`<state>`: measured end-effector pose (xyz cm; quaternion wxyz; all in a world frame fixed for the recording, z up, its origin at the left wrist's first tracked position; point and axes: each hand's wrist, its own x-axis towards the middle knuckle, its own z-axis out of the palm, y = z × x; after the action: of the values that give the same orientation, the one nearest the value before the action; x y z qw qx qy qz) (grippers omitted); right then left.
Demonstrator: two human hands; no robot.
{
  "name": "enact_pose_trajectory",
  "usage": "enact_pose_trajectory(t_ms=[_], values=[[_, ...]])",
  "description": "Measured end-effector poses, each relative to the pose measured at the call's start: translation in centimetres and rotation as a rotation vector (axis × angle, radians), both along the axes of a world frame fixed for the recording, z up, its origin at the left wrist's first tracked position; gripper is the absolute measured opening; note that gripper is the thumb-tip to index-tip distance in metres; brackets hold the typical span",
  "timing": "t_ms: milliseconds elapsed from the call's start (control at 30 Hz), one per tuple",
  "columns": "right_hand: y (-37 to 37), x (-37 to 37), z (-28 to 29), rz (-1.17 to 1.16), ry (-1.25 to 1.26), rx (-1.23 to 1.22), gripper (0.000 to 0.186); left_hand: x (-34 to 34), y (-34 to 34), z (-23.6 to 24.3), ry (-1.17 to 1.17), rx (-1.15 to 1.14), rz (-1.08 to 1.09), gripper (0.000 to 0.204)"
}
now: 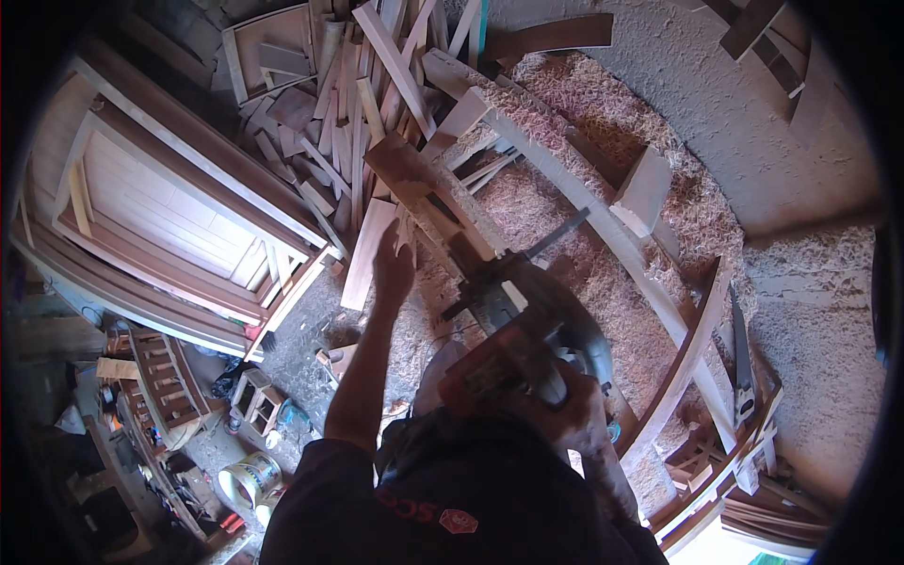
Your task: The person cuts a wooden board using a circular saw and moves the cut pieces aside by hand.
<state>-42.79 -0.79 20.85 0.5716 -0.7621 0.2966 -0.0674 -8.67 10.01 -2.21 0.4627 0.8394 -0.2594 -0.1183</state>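
My right hand is wrapped round the handle of a circular saw, a dark power tool with a rounded guard and a brownish motor housing. The front of the saw's base rests on or just over a brown board that has a dark slot in it; I cannot tell whether the blade touches the wood. A thin metal bar sticks out from the saw to the right. To the left, my left hand has its fingers stretched out beside the brown board, over or against a pale plank, holding nothing.
Wood offcuts are heaped ahead. Curved timber frames stand right over wood shavings, with a handsaw hanging there. Large panelled wooden frames lean at the left. A white bucket and a slatted wooden piece stand at lower left.
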Motion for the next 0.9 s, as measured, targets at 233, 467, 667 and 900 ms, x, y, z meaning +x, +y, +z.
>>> enact_pose_trajectory(t_ms=[233, 467, 667, 900], values=[[3.1, 3.8, -2.7, 0.024, 0.038, 0.011, 0.067, 4.4, 0.9, 7.9, -0.643, 0.551, -0.804, 0.102], [4.9, 6.4, -4.5, 0.020, 0.095, -0.074, 0.068, 6.6, -5.4, 6.3, -0.822, 0.615, -1.091, 0.141], [5.6, 6.9, -4.4, -0.039, 0.094, -0.096, 0.064, 8.2, -7.1, 4.1, -0.901, 0.376, -1.144, 0.124], [5.2, 6.7, -4.3, -0.061, 0.129, 0.029, 0.065, 8.1, -7.9, 5.2, -0.741, 0.317, -1.204, 0.116]])
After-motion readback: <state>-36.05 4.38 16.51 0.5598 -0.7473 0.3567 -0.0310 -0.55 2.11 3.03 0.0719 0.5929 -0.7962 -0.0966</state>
